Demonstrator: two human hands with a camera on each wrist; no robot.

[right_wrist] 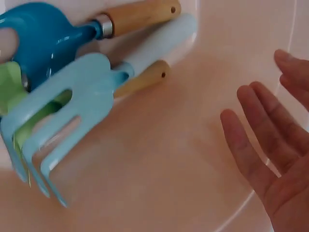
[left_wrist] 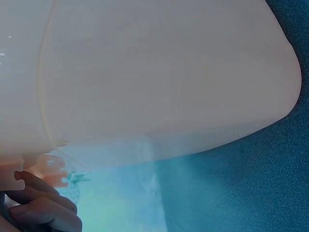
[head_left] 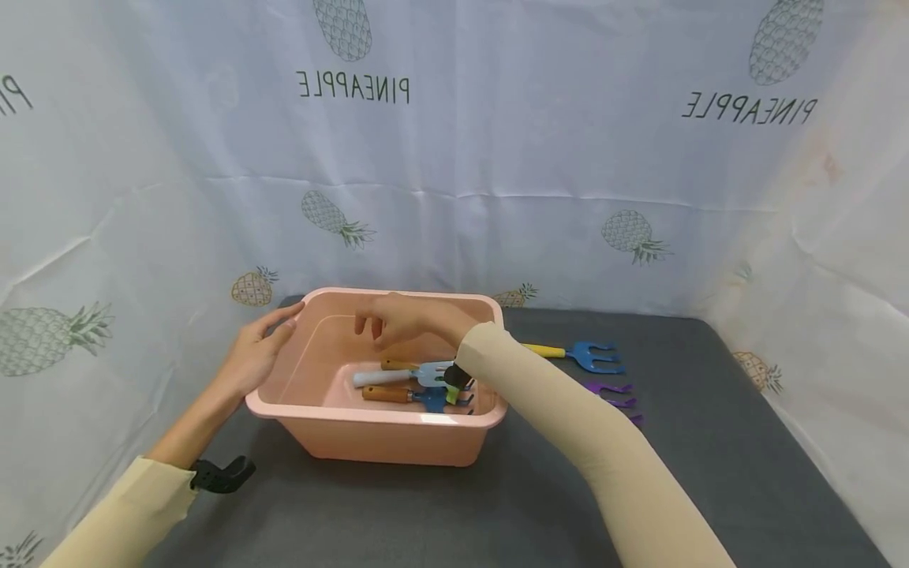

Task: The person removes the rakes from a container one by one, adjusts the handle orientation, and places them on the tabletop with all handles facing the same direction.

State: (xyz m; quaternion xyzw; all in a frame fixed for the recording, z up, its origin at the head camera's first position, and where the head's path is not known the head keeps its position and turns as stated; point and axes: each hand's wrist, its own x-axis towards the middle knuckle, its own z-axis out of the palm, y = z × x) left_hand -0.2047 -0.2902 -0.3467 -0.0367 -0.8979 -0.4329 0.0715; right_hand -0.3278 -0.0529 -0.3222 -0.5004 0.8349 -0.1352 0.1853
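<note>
With my left hand (head_left: 250, 356) gripping the tub (head_left: 383, 440) at left and my empty right hand (head_left: 405, 319), fingers parted, above its far side, I think the pale fork (head_left: 429, 374) inside is light, stiff, slightly slippery, best held by its handle (head_left: 381, 379).

Stretches the left arm (head_left: 121, 513) up and inward from the lower left, sleeved in cream to near the wrist (head_left: 179, 446), with the thumb of the left grip (head_left: 254, 356) extended and some fingers (left_wrist: 46, 212) bent at the knuckles. Angles the right arm (head_left: 596, 450) in from the lower right, likewise sleeved, across toward the middle. Dangles the right grip (head_left: 398, 317) at its end, with fingers (right_wrist: 260, 115) loosely curved and slightly parted
</note>
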